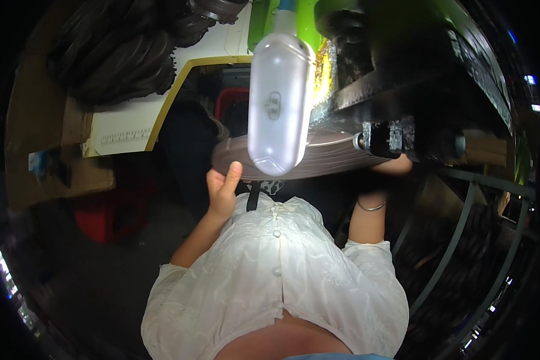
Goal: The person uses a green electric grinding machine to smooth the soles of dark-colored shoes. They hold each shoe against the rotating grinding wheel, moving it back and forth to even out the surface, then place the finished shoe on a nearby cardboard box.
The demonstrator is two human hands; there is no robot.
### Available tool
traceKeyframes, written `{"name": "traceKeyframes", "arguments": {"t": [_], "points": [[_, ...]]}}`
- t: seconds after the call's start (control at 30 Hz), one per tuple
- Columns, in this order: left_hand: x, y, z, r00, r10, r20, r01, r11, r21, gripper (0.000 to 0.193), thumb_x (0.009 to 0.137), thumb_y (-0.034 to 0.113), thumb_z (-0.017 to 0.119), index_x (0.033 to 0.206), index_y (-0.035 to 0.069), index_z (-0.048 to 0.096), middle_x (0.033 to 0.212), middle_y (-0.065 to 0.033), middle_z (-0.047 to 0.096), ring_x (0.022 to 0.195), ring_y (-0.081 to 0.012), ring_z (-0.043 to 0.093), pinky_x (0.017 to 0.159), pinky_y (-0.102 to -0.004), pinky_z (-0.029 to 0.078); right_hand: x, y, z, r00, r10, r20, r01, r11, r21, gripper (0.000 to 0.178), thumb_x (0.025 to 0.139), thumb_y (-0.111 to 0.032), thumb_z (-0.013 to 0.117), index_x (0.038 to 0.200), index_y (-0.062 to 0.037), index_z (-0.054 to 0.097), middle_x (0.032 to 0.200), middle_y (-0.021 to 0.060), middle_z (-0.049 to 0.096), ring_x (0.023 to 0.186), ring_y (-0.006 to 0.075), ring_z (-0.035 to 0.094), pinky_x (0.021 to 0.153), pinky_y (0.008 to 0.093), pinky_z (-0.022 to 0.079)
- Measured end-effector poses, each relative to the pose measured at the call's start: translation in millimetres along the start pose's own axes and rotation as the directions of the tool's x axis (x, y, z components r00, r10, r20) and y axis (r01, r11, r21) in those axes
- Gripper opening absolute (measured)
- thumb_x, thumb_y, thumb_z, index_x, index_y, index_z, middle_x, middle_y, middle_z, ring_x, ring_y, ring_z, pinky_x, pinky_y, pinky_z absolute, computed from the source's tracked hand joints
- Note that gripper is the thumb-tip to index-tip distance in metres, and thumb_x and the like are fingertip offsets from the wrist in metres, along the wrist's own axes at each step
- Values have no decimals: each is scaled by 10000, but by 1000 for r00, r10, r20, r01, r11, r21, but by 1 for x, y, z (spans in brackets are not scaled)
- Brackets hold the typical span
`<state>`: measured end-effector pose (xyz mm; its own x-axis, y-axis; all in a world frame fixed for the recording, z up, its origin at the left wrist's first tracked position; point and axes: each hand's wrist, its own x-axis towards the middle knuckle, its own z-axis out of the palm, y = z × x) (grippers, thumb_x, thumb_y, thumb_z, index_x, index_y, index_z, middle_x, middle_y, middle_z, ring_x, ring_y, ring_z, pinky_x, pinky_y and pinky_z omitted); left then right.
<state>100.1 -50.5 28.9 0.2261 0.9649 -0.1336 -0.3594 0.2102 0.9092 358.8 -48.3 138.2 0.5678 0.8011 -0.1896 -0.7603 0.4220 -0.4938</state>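
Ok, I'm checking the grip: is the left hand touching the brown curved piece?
Touching: the head view shows the left hand with its thumb lying over the brown curved piece.

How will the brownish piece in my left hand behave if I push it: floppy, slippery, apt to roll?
The brownish piece probably won't roll, given its long, flattish shape. Its bowed edge might hint at some flex, though this view bends edges too. Fine lines along it could be ridges, perhaps making it less slippery.

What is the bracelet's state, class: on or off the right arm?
On: the silver bracelet curves across the bare right forearm, between the right hand and the white sleeve.
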Motion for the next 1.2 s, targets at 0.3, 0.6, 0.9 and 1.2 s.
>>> {"name": "traceKeyframes", "arguments": {"t": [0.3,0.6,0.9,1.2], "points": [[19,29,-54,970,135,-202,-137,991,5,269,893,149,505,1111,-9,494,1029,-67,565,903,-111,535,816,-236,409,-26,92,-85,957,-241,164,284,893,-348,462,827,-425,469,1052,-22,468,980,62,527,891,176,513,808,305,434],[36,20,-116,988,-148,52,139,980,144,277,838,142,597,1056,-19,538,954,-88,608,841,-164,600,725,-300,504,-31,81,-57,850,2,527,348,749,-564,413,734,-182,615,1062,39,495,961,70,557,882,134,516,809,257,401],[30,3,-39,780,-540,317,131,635,761,454,723,147,712,1096,-48,542,998,-105,622,846,-145,599,794,-276,465,-24,65,-18,794,51,606,488,542,-685,374,645,-44,726,974,33,566,936,81,587,855,158,566,773,275,460],[40,-42,65,962,199,187,-198,980,-22,285,910,195,505,723,7,611,619,69,497,600,-3,396,514,-204,358,-28,61,-65,818,-17,575,536,386,-751,428,719,-237,721,991,45,550,889,77,578,836,186,561,764,297,448]]}}
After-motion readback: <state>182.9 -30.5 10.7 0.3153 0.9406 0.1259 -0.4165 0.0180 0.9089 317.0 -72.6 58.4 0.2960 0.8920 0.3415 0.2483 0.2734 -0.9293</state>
